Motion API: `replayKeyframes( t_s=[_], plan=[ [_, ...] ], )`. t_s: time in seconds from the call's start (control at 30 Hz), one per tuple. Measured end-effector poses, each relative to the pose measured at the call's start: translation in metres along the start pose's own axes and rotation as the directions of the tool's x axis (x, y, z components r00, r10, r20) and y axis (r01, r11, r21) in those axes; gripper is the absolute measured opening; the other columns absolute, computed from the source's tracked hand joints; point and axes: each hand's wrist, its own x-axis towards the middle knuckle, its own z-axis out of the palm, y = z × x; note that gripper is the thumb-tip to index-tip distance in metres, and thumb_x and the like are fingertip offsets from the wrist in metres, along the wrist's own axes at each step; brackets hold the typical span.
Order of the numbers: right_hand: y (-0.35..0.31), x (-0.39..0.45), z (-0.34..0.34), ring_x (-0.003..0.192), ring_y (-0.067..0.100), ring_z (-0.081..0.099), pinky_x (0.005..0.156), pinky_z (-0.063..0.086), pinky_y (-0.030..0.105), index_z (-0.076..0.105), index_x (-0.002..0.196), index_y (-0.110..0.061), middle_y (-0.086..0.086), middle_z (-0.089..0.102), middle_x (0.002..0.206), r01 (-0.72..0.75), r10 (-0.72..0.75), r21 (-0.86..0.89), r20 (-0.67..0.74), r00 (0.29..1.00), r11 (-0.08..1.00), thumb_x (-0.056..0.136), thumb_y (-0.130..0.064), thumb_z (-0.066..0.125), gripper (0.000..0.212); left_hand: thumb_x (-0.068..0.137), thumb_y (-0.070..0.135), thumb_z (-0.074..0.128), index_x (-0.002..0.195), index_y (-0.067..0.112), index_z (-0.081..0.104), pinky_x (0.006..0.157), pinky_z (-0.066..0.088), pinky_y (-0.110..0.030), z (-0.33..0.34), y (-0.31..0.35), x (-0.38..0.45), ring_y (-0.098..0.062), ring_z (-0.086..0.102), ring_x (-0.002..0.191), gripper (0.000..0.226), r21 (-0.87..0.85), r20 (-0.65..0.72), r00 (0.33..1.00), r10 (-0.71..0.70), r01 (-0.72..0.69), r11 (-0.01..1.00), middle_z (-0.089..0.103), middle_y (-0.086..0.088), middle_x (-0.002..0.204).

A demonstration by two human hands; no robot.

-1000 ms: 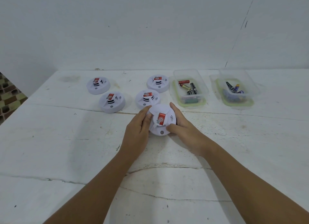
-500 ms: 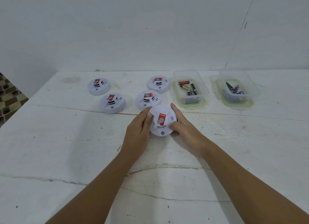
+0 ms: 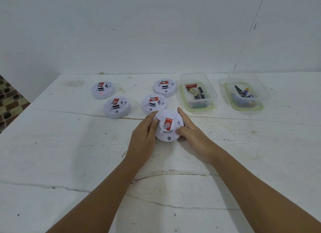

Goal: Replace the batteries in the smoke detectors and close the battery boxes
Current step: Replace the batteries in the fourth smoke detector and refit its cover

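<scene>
A round white smoke detector [image 3: 168, 134] with a red label sits face up on the white table, between my hands. My left hand [image 3: 145, 137] grips its left side, fingers curled over the rim. My right hand [image 3: 192, 135] grips its right side, thumb on top near the label. Several more white detectors lie behind: one [image 3: 152, 105] just beyond, one [image 3: 164, 88] further back, one [image 3: 117, 107] to the left and one [image 3: 102, 90] at far left with a red light lit. Its battery box is hidden underneath.
Two clear plastic tubs hold loose batteries: one [image 3: 184, 100] right of the detectors, another [image 3: 229, 98] further right. The table [image 3: 69, 154] is white and cracked, with a white wall behind and its left edge dropping off beside a patterned surface [image 3: 8, 100].
Both hands have stayed on the near detector. The detector and hands have shifted only slightly; my right thumb has moved a little up onto its top.
</scene>
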Motion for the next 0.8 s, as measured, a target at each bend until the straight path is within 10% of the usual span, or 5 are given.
replayKeyframes(
  t_s=[0.8],
  plan=[
    [0.0011,0.0005,-0.0002,0.118,-0.015,0.048,0.079,0.047,0.001,0.012,0.165,-0.039,-0.021,0.044,0.149,-0.022,0.022,-0.017,-0.002,1.000,1.000,0.106,-0.007,0.044,0.074,0.111,0.042,0.041,0.141,0.042,0.057,0.093,0.059,-0.036,-0.0003,0.0022,-0.0014,0.001,0.064,0.112,0.034,-0.023,-0.009,1.000,0.000,-0.001,1.000,0.070,0.020,0.124]
  ],
)
